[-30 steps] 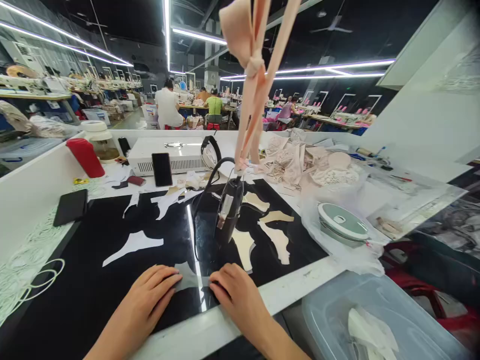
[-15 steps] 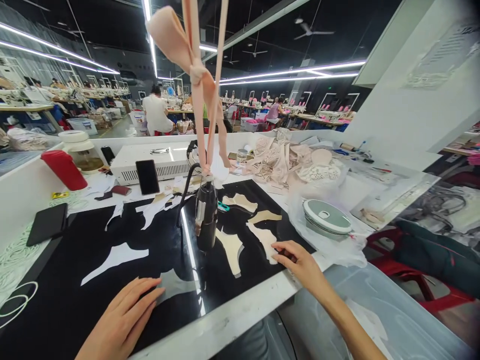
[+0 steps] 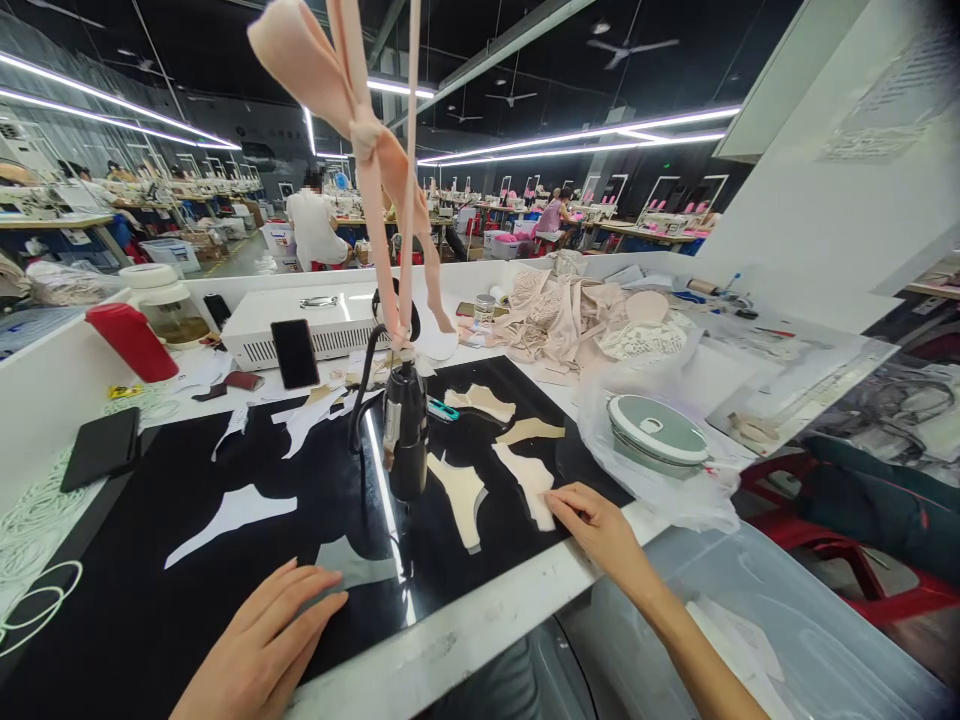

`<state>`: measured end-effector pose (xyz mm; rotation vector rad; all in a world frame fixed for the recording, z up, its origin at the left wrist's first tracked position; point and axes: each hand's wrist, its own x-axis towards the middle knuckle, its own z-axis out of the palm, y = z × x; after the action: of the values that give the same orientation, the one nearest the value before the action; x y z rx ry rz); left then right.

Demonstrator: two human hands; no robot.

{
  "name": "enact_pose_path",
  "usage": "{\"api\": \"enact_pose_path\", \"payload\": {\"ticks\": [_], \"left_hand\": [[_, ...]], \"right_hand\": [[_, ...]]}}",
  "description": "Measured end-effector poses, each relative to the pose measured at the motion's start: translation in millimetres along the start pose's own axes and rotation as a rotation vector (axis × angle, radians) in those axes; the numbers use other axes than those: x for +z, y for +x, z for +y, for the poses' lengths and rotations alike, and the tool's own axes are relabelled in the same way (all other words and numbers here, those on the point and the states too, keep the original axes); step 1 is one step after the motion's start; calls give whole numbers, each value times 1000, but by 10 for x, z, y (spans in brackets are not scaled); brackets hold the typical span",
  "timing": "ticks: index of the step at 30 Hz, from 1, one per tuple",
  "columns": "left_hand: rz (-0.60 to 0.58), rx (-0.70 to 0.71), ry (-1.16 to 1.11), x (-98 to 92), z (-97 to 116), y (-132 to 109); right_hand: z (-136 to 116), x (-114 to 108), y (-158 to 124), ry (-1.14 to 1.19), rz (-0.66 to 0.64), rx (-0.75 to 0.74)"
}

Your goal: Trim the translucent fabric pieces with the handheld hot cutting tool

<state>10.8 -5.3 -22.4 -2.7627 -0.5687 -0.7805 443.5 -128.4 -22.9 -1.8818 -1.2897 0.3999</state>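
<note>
**Slipping and Creasing Judged the Chief Risks**

The left end of a curved, translucent grey sheet piece (image 3: pixel 364 568) is covered by the left hand (image 3: pixel 270 635), near the front of a white tabletop (image 3: pixel 480 622) overlaid with a glossy black panel (image 3: pixel 142 610). The left fingers are laid nearly flat, close together, with nothing pinched; the piece could be dragged askew by uneven pressure, since the panel looks slick.

At the right hand (image 3: pixel 600 522), thumb and forefinger are held together against the lower right edge of a cream, curve-sided piece (image 3: pixel 526 480); whether that edge is actually pinched cannot be told. Should it be lifted by one corner, a crease could be caused, or any layers beneath could be shifted.

Just to its left, a cream piece with a narrow lower end (image 3: pixel 461 500) could be nudged by a low sweep of the hand.

Farther back, a black cylindrical tool (image 3: pixel 405 440) is hung from knotted peach fabric strips (image 3: pixel 366 138), and could be set swinging if bumped. On the right, a loose piece could be snagged by the crumpled clear plastic bag (image 3: pixel 705 503).
</note>
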Motion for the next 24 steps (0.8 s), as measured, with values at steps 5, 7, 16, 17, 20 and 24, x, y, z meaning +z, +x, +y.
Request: {"api": "enact_pose_path", "payload": {"ticks": [5, 7, 16, 17, 20, 24], "left_hand": [[-16, 12, -26, 24, 7, -66], [-25, 17, -17, 11, 13, -64], [3, 29, 22, -67, 48, 21], [7, 27, 15, -78, 57, 35], [17, 25, 1, -114, 90, 86], [19, 37, -7, -137, 132, 163]], "right_hand": [[-31, -30, 25, 45, 50, 69], [-34, -52, 52, 77, 70, 86], [-125, -150, 238, 248, 217, 169], [-140, -161, 257, 257, 230, 171], [-181, -212, 318, 274, 261, 166], [-215, -311, 429, 277, 262, 151]]}}
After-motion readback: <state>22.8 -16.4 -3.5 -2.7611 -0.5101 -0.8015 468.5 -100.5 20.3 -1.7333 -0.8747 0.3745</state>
